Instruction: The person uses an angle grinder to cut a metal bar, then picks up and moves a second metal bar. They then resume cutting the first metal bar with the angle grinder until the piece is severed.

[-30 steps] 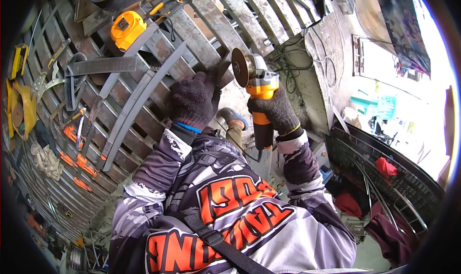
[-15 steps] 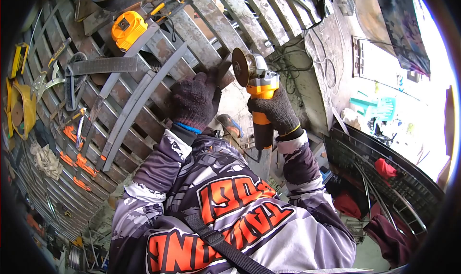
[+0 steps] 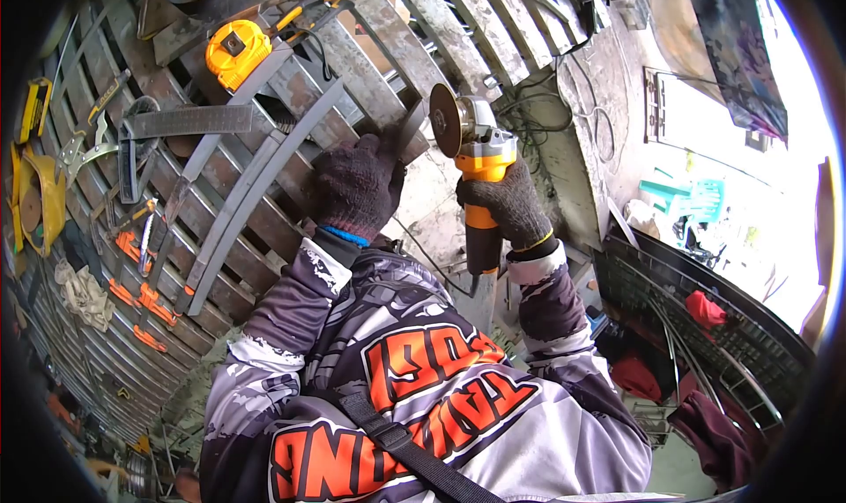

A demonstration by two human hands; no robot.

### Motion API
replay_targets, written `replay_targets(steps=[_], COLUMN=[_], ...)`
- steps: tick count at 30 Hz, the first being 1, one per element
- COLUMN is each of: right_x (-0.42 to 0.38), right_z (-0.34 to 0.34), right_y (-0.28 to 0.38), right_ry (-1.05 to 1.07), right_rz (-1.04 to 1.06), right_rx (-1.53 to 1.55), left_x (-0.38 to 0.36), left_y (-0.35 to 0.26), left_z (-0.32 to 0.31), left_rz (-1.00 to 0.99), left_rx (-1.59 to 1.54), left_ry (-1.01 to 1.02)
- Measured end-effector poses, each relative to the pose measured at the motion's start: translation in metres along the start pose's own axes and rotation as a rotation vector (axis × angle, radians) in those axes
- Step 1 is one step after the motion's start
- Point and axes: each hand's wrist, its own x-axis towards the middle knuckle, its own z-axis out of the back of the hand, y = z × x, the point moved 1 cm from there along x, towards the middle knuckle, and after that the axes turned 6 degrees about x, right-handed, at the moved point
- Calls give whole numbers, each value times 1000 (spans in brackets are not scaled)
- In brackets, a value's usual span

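My right hand (image 3: 513, 205), in a dark knit glove, is wrapped round the body of a yellow-and-black angle grinder (image 3: 486, 164). Its thin brown disc stands edge-up on the left side, close to the end of a short flat metal piece (image 3: 411, 133) with a small gap showing between them. My left hand (image 3: 357, 186), also gloved, is closed on that metal piece at the edge of the slatted metal bench. The left fingertips are partly hidden. From the grinder's lower end a dark cord runs off to the left.
On the bench (image 3: 388, 89) lie a yellow tape measure (image 3: 238, 54), a steel square (image 3: 189, 122), long grey metal strips (image 3: 256, 181), orange clamps (image 3: 145, 296) and a rag (image 3: 84, 296). Loose cables (image 3: 538, 107) hang beyond the bench edge. A black rack (image 3: 705, 300) stands at right.
The grinder and my right hand have shifted slightly right, widening the gap from the metal piece. A shoe seen below between my hands is out of sight. My left hand stays almost still.
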Motion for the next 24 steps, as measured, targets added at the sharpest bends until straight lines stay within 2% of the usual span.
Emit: replay_targets(steps=[1, 3, 6, 15, 22, 24], right_x=[0, 2, 2, 2, 4, 3], right_z=[0, 1, -1, 1, 1, 0], right_y=[-1, -7, -12, -13, -13, -9], right_ry=[-1, 2, -45, -43, -27, -25], right_rz=[2, -29, 75, 50, 51, -15], right_rx=[-1, 16, -53, -99, -86, -87], left_x=[0, 1, 2, 0, 2, 2], left_y=[0, 0, 1, 2, 4, 4], left_z=[0, 0, -1, -2, -2, -4], left_rz=[-1, -46, -46, -4, -22, -27], left_rx=[-1, 1, -32, -33, -61, -97], left_ry=[-2, -156, -145, -48, -78, -87])
